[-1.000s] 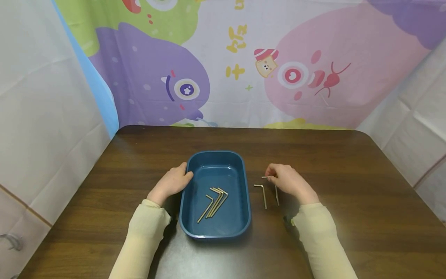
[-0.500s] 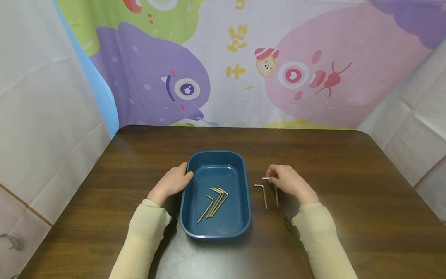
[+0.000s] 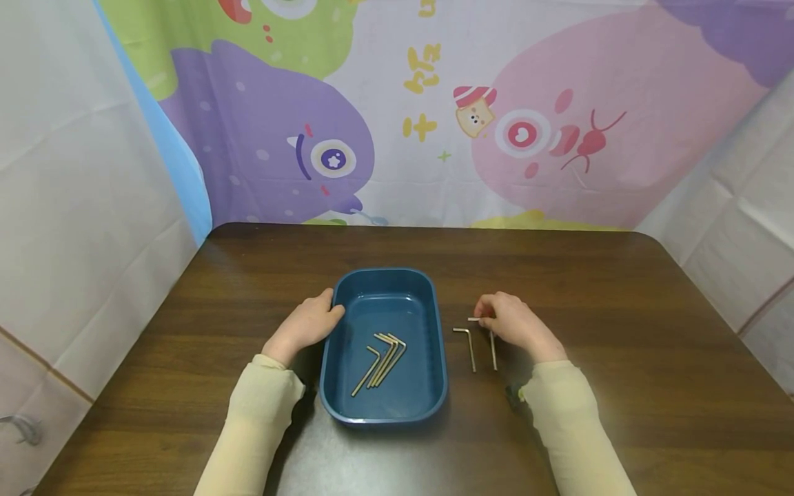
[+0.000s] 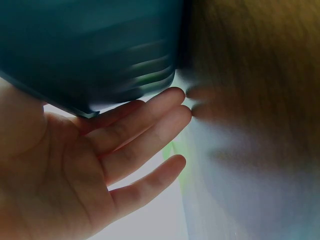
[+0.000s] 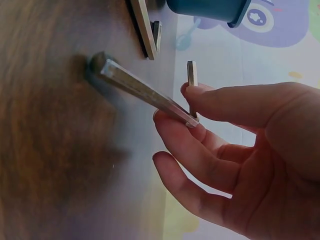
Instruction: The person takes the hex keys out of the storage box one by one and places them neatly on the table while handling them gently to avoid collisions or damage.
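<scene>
A blue rectangular tray [image 3: 372, 310] stands on the table with several brass-coloured hex keys [image 3: 366, 375] lying in it. My left hand [image 3: 307, 324] holds the tray's left side, thumb over the rim. In the left wrist view, its fingers [image 4: 145, 145] extend along the tray's outer wall [image 4: 90, 50]. Right of the tray, my right hand [image 3: 515, 322] pinches an L-shaped hex key [image 5: 145, 92] near its bend. The key's long arm points towards me, its far end very near or on the tabletop. Another hex key [image 3: 471, 351] lies between this hand and the tray.
The brown wooden table [image 3: 651, 386] has rounded far corners. Behind it hangs a cartoon-printed cloth [image 3: 422, 186], and pale panels [image 3: 87, 172] flank both sides.
My right hand has shifted very slightly towards me, and the pinched hex key's long arm has come down a little. My left hand and the tray stay put.
</scene>
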The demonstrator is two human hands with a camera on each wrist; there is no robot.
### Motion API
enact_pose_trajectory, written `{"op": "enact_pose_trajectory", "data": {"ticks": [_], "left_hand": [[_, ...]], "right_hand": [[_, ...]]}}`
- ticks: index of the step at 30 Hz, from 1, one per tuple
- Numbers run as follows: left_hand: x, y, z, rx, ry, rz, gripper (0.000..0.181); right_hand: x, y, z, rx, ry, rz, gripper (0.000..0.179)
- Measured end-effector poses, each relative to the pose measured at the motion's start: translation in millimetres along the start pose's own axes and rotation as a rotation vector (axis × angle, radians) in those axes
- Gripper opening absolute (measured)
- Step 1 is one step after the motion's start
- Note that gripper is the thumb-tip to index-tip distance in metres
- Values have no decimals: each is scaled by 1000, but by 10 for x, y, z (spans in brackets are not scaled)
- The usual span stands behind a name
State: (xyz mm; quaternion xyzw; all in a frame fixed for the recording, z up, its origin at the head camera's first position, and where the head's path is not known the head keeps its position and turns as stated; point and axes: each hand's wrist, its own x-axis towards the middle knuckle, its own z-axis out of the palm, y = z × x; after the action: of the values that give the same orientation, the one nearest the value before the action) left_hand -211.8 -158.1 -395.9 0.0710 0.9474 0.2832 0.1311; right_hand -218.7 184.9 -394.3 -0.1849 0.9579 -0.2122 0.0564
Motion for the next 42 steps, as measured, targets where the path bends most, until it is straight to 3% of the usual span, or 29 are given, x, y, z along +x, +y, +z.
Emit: {"op": "enact_pose_trajectory", "data": {"ticks": [42], "left_hand": [[-21,26,-15,0,4,12,56]], "right_hand": [[25,59,85,14,-25,-6,10]]}}
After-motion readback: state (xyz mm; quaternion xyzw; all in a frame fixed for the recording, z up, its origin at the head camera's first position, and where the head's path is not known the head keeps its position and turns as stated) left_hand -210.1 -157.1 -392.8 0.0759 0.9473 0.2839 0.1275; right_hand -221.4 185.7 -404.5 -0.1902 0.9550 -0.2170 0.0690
